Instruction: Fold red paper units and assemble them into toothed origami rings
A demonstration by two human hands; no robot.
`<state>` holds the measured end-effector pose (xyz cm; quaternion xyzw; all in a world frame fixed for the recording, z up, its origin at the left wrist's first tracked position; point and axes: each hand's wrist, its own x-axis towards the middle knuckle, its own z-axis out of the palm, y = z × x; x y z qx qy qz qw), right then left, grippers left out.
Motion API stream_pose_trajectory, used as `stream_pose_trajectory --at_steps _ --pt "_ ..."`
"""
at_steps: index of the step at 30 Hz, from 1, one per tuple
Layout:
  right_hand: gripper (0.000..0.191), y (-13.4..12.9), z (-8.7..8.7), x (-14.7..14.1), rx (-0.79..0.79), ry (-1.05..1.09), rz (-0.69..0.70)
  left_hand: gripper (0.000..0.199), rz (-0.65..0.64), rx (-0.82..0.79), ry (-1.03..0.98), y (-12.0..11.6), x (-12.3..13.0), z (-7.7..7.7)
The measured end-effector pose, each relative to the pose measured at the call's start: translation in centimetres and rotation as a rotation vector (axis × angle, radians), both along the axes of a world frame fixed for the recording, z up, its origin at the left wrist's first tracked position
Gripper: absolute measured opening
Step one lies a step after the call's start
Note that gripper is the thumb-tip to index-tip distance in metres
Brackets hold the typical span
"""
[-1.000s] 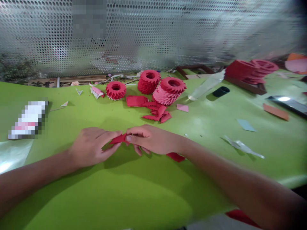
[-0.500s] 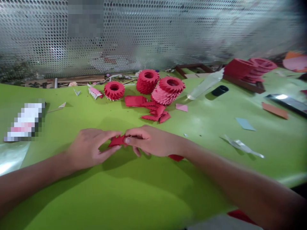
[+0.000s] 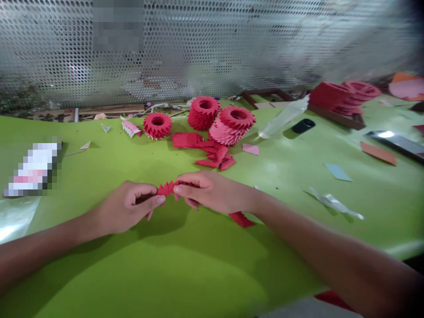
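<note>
A short strip of interlocked red folded paper pieces [image 3: 166, 188] is stretched between my two hands, just above the green tabletop [image 3: 172, 274]. My left hand [image 3: 130, 205] pinches its left end between thumb and fingers. The right end is in the closed fingers of my right hand [image 3: 208, 190], which hide part of it. Another red folded paper strip [image 3: 242, 219] lies under my right wrist, partly covered. Beyond the hands is a loose heap of red folded pieces [image 3: 217, 157] beside a stack of red paper [image 3: 187, 140].
Spiky paper rings stand behind: a small red one [image 3: 157, 126], a taller red one [image 3: 203, 114] and a red-and-pink one [image 3: 232, 126]. To their right lie a clear glue bottle [image 3: 285, 117], a black cap [image 3: 304, 126] and a brown tray [image 3: 344, 115]. A perforated metal panel [image 3: 198, 48] closes the back.
My left fingers have closed from a wide hold around the strip to a pinch at its left end. More of the strip's pointed edge shows, and it sits slightly higher.
</note>
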<state>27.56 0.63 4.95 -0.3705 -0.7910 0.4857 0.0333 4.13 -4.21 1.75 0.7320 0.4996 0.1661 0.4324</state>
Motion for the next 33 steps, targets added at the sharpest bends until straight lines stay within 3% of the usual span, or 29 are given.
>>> stream_pose_trajectory --at_steps 8,14,21,25,28,33 --pt "0.038 -0.6 -0.6 -0.4 -0.072 0.067 -0.096 0.055 0.032 -0.069 -0.047 0.0 -0.1 -0.2" --pt "0.041 0.2 -0.5 0.3 -0.086 0.08 -0.127 0.052 0.134 -0.086 -0.168 0.3 -0.3 -0.3" --pt "0.043 0.5 0.0 0.7 -0.099 0.03 0.029 0.052 -0.029 -0.128 -0.132 0.5 -0.5 -0.3" --pt "0.043 0.2 0.5 0.5 -0.103 -0.029 0.081 0.047 0.006 0.034 -0.073 0.2 -0.2 -0.1" --pt "0.042 -0.1 0.2 0.1 -0.12 -0.032 0.015 0.051 0.029 0.245 0.054 -0.1 0.1 -0.2" --pt "0.036 -0.5 -0.8 -0.5 -0.207 0.061 -0.077 0.035 -0.008 0.6 0.194 -0.3 0.2 -0.5"
